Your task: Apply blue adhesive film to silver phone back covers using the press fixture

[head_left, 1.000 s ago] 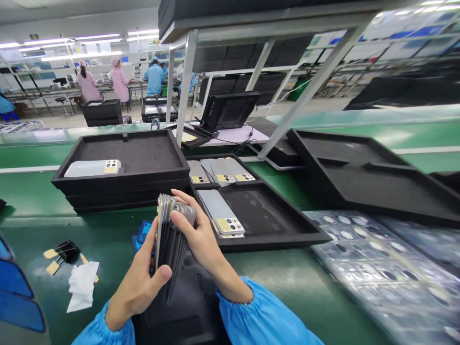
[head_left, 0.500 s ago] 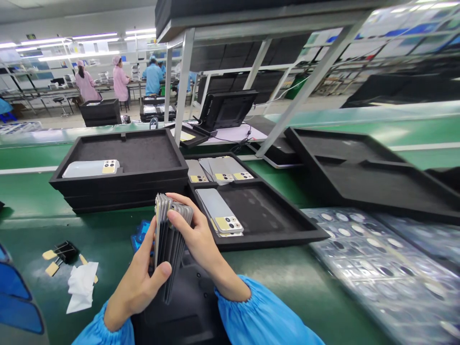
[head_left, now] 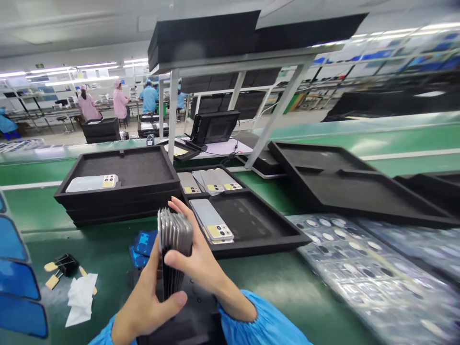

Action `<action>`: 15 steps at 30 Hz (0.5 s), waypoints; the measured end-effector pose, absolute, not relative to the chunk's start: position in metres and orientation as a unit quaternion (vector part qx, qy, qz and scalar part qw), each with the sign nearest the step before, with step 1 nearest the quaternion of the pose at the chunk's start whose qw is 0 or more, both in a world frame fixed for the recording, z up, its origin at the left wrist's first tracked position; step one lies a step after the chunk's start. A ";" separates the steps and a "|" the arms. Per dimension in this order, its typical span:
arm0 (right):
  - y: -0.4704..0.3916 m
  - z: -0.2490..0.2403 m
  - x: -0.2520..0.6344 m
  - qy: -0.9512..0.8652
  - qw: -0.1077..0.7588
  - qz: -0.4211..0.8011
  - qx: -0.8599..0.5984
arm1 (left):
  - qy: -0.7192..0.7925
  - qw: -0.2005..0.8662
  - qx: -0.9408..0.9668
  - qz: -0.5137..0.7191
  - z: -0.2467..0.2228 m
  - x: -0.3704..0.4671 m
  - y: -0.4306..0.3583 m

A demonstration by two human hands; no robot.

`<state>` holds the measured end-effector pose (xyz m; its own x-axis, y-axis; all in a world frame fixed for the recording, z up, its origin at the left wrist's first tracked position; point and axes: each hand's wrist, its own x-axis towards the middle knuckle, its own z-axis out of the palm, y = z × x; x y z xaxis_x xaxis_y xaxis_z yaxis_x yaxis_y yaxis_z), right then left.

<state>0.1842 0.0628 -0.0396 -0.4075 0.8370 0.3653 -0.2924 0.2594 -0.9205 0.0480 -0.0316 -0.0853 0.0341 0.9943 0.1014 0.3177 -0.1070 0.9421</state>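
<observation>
A fanned stack of thin phone back covers (head_left: 175, 235) stands on edge between my two hands. My left hand (head_left: 145, 299) grips its left side and lower part, thumb towards me. Around the right side and top wraps my right hand (head_left: 203, 263), its thumb on the near face. Just behind lie blue phone-shaped pieces (head_left: 144, 243), partly hidden by the hands. Right of them, a black foam tray (head_left: 247, 215) holds a few silver back covers (head_left: 212, 219) with yellow patches by the camera holes. A black surface (head_left: 179, 326) lies beneath my hands.
Stacked black trays (head_left: 118, 203) stand at the left, one silver cover (head_left: 91, 183) on top. A binder clip (head_left: 67, 264) and crumpled tissue (head_left: 81, 298) lie left. Clear plastic blister trays (head_left: 359, 268) and tilted black trays (head_left: 345, 191) fill the right. A metal rack (head_left: 173, 115) stands behind.
The view has tilted up slightly. The stack has turned more upright, its top edges fanned towards me, and my right thumb has slid lower along it. Both hands keep hold.
</observation>
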 end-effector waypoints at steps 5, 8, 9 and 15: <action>0.046 -0.047 0.208 -0.696 0.510 0.488 -0.129 | 0.504 0.361 0.678 0.395 -0.089 0.056 -0.037; 0.041 -0.056 0.212 -0.709 0.535 0.454 -0.065 | 0.505 0.334 0.705 0.369 -0.093 0.056 -0.040; 0.040 -0.059 0.213 -0.709 0.543 0.447 -0.056 | 0.506 0.326 0.710 0.366 -0.094 0.056 -0.041; 0.037 -0.065 0.214 -0.720 0.553 0.416 -0.044 | 0.500 0.306 0.717 0.378 -0.095 0.054 -0.046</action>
